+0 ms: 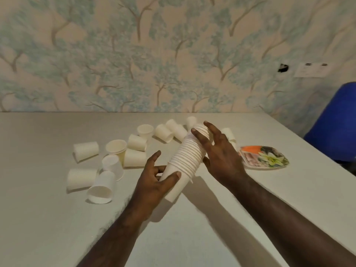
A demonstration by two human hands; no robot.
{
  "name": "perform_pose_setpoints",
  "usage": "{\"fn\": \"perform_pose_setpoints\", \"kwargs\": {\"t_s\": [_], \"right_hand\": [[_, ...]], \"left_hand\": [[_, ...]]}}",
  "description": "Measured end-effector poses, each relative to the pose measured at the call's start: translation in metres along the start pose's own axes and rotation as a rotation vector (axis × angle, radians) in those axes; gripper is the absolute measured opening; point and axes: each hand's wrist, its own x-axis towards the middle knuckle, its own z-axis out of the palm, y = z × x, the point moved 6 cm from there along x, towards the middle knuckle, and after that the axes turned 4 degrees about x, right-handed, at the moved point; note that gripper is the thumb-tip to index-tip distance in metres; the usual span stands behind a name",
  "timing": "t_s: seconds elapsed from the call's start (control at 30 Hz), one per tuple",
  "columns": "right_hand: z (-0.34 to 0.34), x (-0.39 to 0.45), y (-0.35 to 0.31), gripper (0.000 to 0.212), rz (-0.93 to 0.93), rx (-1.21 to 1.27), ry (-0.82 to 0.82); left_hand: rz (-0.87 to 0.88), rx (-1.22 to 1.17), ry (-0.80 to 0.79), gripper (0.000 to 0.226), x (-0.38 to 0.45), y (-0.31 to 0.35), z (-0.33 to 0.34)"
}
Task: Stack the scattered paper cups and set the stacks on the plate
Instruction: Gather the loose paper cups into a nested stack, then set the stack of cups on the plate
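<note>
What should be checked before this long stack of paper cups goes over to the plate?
1. Hold at the lower end: ok. The left hand curls round the bottom cup of the long stack of nested white paper cups.
2. Hold at the upper end: ok. The right hand has its fingers over the rims.
3. Stack nested evenly: cannot tell, the stack is tilted and partly covered.
4. Landing spot free: ok. The flat flower-printed paper plate carries no cups.
5. All cups gathered: not ok. Loose white paper cups lie scattered on the pale grey table.
</note>
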Motion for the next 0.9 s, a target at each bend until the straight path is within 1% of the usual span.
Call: {"fn": "perform_pose_setpoints", "kwargs": {"t_s": [0.1, 0.17, 0.33, 0.4, 0.47, 0.53, 0.6, 0.63, 0.73, 0.8, 0.9], "right_hand": [[0.006, -0.022, 0.033, 0.076, 0.067, 0.001, 0.050], [0.010, -0.035, 0.057, 0.071, 0.128, 0.016, 0.064], [0.011, -0.063, 0.122, 0.073, 0.299, 0.113, 0.093], [0.012, -0.074, 0.150, 0.072, 0.369, 0.160, 0.083], [0.016, -0.081, 0.178, 0.075, 0.474, 0.250, 0.058], [0.018, -0.083, 0.204, 0.073, 0.565, 0.358, 0.056], [0.018, -0.081, 0.226, 0.069, 0.618, 0.450, 0.072], [0.018, -0.081, 0.236, 0.071, 0.637, 0.479, 0.083], [0.027, -0.087, 0.271, 0.082, 0.726, 0.508, 0.048], [0.039, -0.091, 0.289, 0.082, 0.768, 0.473, -0.018], [0.056, -0.090, 0.300, 0.083, 0.764, 0.433, -0.105]], "left_hand": [[-0.015, 0.021, 0.042, 0.085, 0.011, 0.017, 0.022], [-0.013, 0.044, 0.041, 0.080, 0.021, 0.030, 0.043], [-0.020, 0.131, 0.031, 0.060, 0.053, 0.069, 0.108], [0.011, 0.124, 0.006, 0.055, 0.066, 0.089, 0.139], [0.109, 0.164, -0.004, 0.054, 0.080, 0.112, 0.171], [0.213, 0.251, -0.030, 0.055, 0.094, 0.133, 0.204], [0.284, 0.319, -0.081, 0.057, 0.109, 0.147, 0.235], [0.307, 0.351, -0.109, 0.058, 0.116, 0.151, 0.247], [0.354, 0.478, -0.189, 0.060, 0.138, 0.154, 0.287], [0.368, 0.545, -0.232, 0.062, 0.151, 0.151, 0.305], [0.366, 0.623, -0.267, 0.062, 0.168, 0.143, 0.320]]}}
